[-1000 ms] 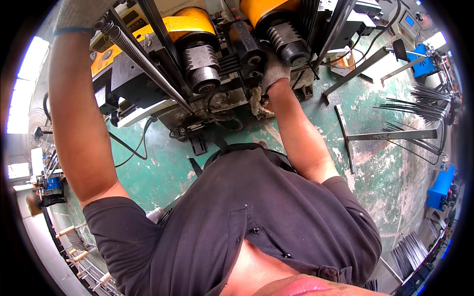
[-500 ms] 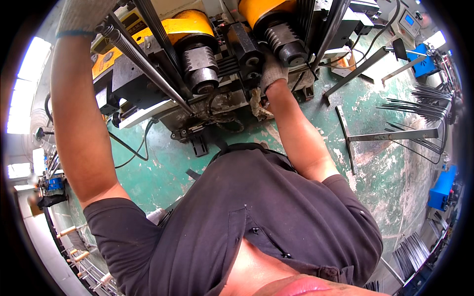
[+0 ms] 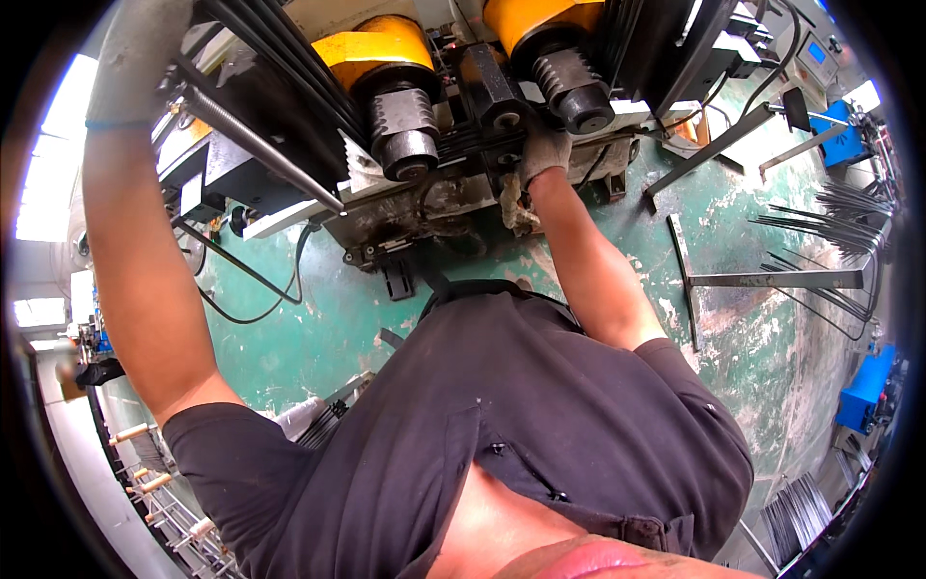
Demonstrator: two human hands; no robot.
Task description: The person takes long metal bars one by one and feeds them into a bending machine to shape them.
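A worker in a dark grey shirt [image 3: 540, 425] leans over a thread-rolling machine [image 3: 424, 183] standing on a worn green floor [image 3: 733, 222]. The gloved right hand [image 3: 542, 152], at about 12 o'clock in the view, presses into the narrow gap between the two ribbed steel rollers [image 3: 405, 130], each capped by a rounded yellow guard [image 3: 371, 48]; its grip is turned away, so whether it is closed on anything cannot be told. The gloved left hand [image 3: 145, 53] is raised at 10 o'clock, up against the top edge of the view, beside a long threaded steel rod [image 3: 256, 145] that slants from the machine's upper left down toward its middle; the fingers run out of view, so its grip cannot be told either. Room is tight at the rollers, with a black block [image 3: 492, 87] between them and greasy plate below. A frayed rag [image 3: 516, 207] hangs just under the right wrist. Black cables [image 3: 251, 280] loop across the floor at 9 o'clock. At 3 o'clock flat steel bars [image 3: 772, 280] and a fan of thin rods [image 3: 849, 217] lie on scuffed, paint-worn floor, with blue boxes [image 3: 868, 386] at the rim beyond.
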